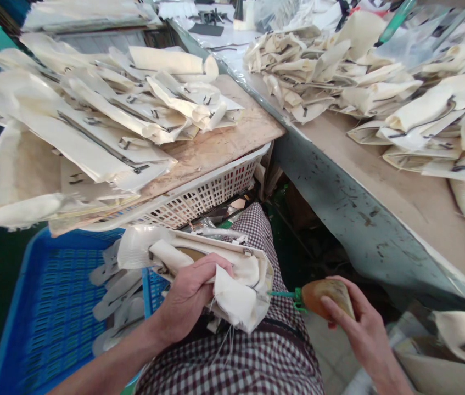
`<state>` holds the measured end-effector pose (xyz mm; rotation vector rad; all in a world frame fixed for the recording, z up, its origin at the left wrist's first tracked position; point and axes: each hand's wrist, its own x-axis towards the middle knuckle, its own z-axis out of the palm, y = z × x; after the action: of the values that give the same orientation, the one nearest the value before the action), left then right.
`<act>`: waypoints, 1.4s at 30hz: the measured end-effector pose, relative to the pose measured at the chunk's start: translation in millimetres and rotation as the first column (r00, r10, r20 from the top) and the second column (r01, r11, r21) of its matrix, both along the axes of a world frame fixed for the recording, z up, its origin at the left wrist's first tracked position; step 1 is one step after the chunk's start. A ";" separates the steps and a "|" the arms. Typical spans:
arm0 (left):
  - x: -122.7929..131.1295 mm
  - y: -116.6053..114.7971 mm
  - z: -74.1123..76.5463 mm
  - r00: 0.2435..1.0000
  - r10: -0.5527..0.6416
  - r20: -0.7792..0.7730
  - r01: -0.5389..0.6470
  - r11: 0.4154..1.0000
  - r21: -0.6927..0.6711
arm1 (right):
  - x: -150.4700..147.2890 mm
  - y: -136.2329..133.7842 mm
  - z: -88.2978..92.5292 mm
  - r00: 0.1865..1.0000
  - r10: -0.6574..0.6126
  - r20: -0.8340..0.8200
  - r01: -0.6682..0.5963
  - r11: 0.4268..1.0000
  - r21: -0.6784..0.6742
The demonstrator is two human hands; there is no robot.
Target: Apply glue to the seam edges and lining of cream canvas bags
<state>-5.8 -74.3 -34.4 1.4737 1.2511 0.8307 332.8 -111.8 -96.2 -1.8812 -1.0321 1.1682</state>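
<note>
My left hand (pixel 186 296) is closed on a folded cream fabric piece (pixel 238 299), which lies over my lap. Dark metal fittings show along its upper edge, and loose threads hang from its lower side. A yellowish-brown squeeze bottle (pixel 312 296) with a thin green nozzle is gripped in my right hand (pixel 358 318). The nozzle points left, its tip at the right edge of the fabric piece; whether it touches cannot be made out. My left fingertips are partly hidden by the fabric.
Similar cream pieces with dark fittings lie heaped on the wooden board (pixel 219 104) and the right-hand table (pixel 380 170). Beneath the board sits a white plastic basket (pixel 216 189). A blue crate (pixel 55 291) with pale flat pieces stands left of my lap. More pieces (pixel 458 351) are at lower right.
</note>
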 end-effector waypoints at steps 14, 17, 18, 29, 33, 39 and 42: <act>5.8 0.8 1.5 1.000 0.018 -0.017 -0.017 0.998 0.062 | 10.6 -8.9 -9.7 0.969 0.037 0.244 -0.094 0.970 0.225; 6.3 0.2 1.9 1.000 0.009 -0.022 -0.008 0.998 0.068 | 7.9 -8.2 -2.0 0.968 0.110 0.226 -0.147 0.977 0.153; 6.3 0.1 1.8 1.000 0.008 -0.025 -0.006 0.998 0.065 | 6.6 -8.3 -0.2 0.971 0.124 0.205 -0.153 0.979 0.133; 6.8 1.5 -1.1 0.999 0.014 -0.041 -0.011 0.998 0.069 | 2.3 -1.5 7.2 0.996 0.083 0.032 -0.083 0.997 0.003; 7.0 2.7 -1.8 0.999 0.013 -0.045 -0.010 0.998 0.068 | -3.9 0.5 11.1 0.998 -0.041 0.038 0.038 0.997 0.071; 8.1 4.1 1.0 0.999 0.004 -0.050 -0.001 0.998 0.056 | -9.7 2.2 -3.2 0.998 -0.045 0.036 0.039 0.990 0.132; 8.1 3.5 1.1 0.999 -0.003 -0.047 0.005 0.999 0.053 | -5.3 0.8 -5.8 0.995 -0.053 0.080 0.043 0.991 0.128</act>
<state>2.3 -70.9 -33.3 1.5457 1.2685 0.8368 327.5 -111.0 -102.0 -1.8572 -1.0742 0.9814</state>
